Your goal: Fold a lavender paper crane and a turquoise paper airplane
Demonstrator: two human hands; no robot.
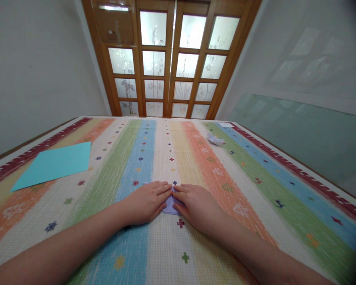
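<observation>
A small piece of folded lavender paper (171, 208) lies on the tablecloth in front of me, mostly covered by my hands. From the left, my left hand (148, 201) has its fingers pressed together on the paper's left part and top. Opposite it, my right hand (195, 204) grips the right side, with its thumb low on the paper and its fingers over the upper part. The fingertips of both hands almost meet at the top of the paper. Under the hands, the folds cannot be made out.
A turquoise sheet of paper (55, 164) lies flat at the left. Toward the far right sits a pale folded paper figure (216, 139), with a small white piece (226, 124) beyond it. A striped tablecloth (163, 253) covers the table; wooden glazed doors (170, 59) stand behind.
</observation>
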